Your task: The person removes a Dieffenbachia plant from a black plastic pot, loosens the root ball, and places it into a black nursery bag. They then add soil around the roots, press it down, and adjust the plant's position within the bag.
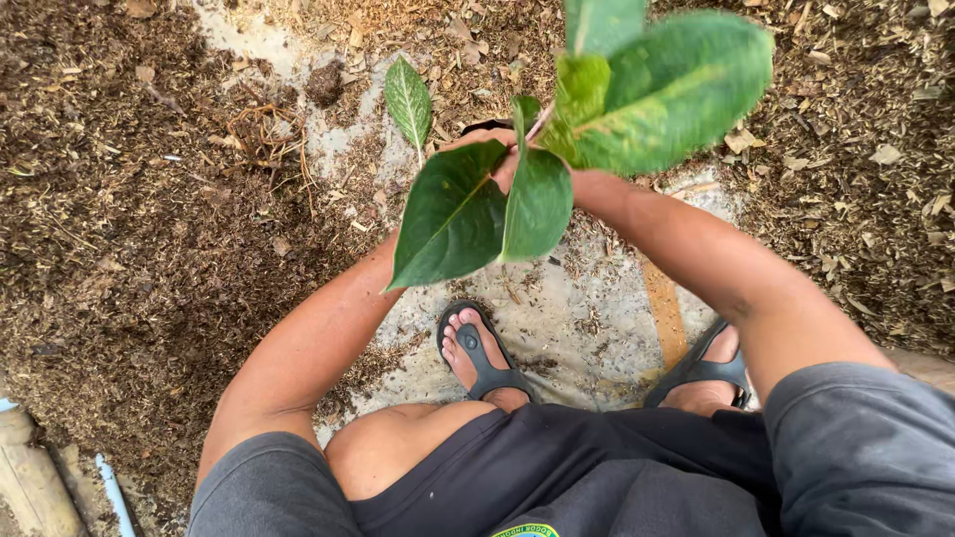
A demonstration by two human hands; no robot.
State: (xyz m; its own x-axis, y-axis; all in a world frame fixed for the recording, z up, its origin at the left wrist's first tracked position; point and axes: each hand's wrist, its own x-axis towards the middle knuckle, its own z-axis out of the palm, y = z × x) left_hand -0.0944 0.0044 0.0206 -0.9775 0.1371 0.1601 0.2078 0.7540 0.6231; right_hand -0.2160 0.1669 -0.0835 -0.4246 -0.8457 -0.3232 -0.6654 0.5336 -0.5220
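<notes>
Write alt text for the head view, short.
Seen from above, a squatting person's two hands, left hand and right hand, meet at a leafy green plant, mostly hidden by its broad leaves. Below are sandalled feet on a concrete floor amid brown mulch.

Soft daylight, perhaps blurred nearest leaves (657,89)

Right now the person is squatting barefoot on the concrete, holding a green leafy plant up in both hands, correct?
Not barefoot: the head view shows black sandals on the feet. The rest holds: the person squats on the concrete, with the left hand and right hand at the leafy plant.
</notes>
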